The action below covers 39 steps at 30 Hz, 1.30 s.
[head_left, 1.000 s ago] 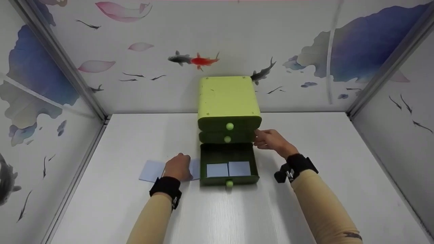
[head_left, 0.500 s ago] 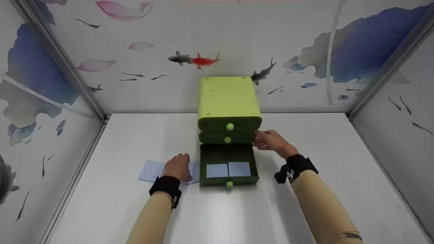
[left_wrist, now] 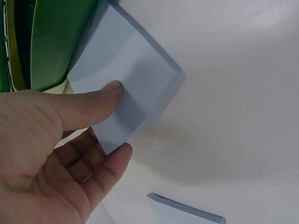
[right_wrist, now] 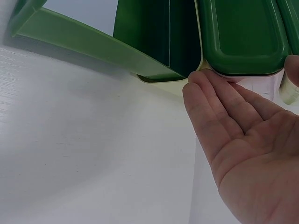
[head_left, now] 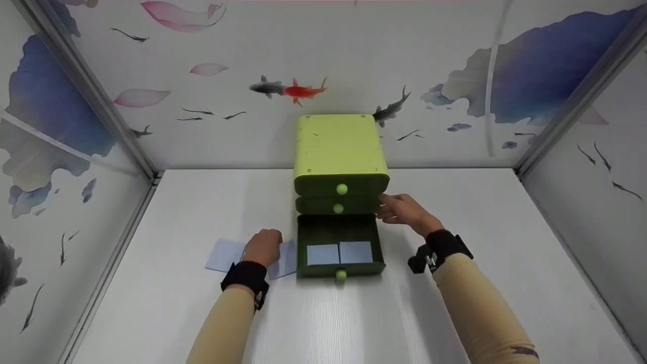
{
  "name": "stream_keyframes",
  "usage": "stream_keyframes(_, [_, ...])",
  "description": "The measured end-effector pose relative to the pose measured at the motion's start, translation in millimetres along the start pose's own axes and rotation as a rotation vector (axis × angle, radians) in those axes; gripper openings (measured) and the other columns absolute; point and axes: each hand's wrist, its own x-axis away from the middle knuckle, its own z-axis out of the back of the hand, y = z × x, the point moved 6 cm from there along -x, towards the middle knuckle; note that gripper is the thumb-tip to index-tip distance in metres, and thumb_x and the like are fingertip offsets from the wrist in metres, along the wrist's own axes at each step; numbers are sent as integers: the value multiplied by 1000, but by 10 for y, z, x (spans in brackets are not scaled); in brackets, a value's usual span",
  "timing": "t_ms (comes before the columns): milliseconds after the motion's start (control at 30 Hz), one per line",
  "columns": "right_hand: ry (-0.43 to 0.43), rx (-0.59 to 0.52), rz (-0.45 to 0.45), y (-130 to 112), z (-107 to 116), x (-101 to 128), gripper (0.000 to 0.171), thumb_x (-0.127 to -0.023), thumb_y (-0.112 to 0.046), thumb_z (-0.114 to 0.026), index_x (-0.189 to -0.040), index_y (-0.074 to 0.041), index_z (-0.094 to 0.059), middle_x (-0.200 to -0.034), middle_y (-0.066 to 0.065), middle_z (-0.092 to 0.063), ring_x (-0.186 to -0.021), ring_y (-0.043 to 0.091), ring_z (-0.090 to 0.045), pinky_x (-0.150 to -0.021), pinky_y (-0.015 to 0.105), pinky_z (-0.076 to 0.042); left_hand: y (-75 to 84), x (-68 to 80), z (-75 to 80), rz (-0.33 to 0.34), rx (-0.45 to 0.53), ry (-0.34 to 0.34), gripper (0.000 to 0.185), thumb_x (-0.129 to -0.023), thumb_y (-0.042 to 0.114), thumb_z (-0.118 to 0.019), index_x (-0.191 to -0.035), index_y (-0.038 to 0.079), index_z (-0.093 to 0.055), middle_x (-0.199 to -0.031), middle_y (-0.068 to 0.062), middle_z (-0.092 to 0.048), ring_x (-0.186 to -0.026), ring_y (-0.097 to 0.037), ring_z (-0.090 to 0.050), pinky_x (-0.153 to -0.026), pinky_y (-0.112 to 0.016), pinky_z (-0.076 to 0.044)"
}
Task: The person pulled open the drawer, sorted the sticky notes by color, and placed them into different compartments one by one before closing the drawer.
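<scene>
Between thumb and fingers, my left hand pinches a square light blue note pad, left of a small green drawer cabinet. The pad's far edge reaches the side of the pulled-out bottom drawer. Two more blue pads, a left one and a right one, lie side by side in that drawer's front. My right hand rests straight fingertips on the cabinet's right side, its thumb near the front of the middle drawer. Another blue pad lies on the table, partly behind my left hand.
The cabinet stands at the back of a white table, against a wall printed with fish and petals. Side panels close in the table left and right. The top drawer is pushed in.
My left hand has turned the note pad a little beside the drawer, and more of it shows. The right hand holds still at the cabinet's side.
</scene>
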Motion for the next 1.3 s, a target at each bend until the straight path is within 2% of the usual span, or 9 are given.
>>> stream_keyframes(200, [3,2,-6,-5,6,5,63,-102,-44,-39,-140,5,-46,-136,25,-56,-127,36,-55,-106,43,-45,1,6,62,0,-4,-38,25,-92,-4,-56,-111,2,-72,-110,-17,-71,-101,-34,-66,-88,-45,-54])
stream_keyframes(467, [16,-11,0,-4,1,17,64,-102,-44,-40,-140,7,-45,-135,26,-57,-127,36,-56,-105,41,-46,-15,46,147,19,-31,-123,27,-93,-2,-54,-114,0,-71,-116,-18,-69,-105,-34,-66,-90,-43,-54])
stream_keyframes(633, [20,-1,4,-7,-10,15,64,-102,-45,-40,-138,8,-46,-134,27,-57,-125,35,-57,-105,42,-46,-10,79,228,15,-61,-135,27,-94,-1,-54,-115,2,-71,-117,-17,-69,-108,-35,-65,-92,-45,-53])
stream_keyframes(933, [20,1,8,4,-12,7,68,-102,-49,-40,-139,8,-46,-134,28,-57,-126,35,-56,-105,42,-46,-7,112,422,38,-109,-122,23,-96,5,-54,-109,0,-73,-108,-19,-72,-98,-34,-68,-85,-46,-55])
stream_keyframes(1200, [9,19,11,-7,-7,11,68,-101,-49,-39,-140,7,-45,-135,28,-56,-126,35,-56,-105,43,-46,-5,141,541,41,-122,-123,24,-96,5,-54,-112,1,-72,-112,-19,-71,-101,-35,-67,-86,-47,-55])
stream_keyframes(1300, [-4,24,22,6,-3,10,66,-102,-47,-38,-140,7,-45,-135,29,-55,-126,35,-56,-105,42,-46,-2,131,571,46,-128,-152,26,-97,4,-53,-116,1,-70,-117,-17,-69,-105,-34,-66,-89,-46,-54])
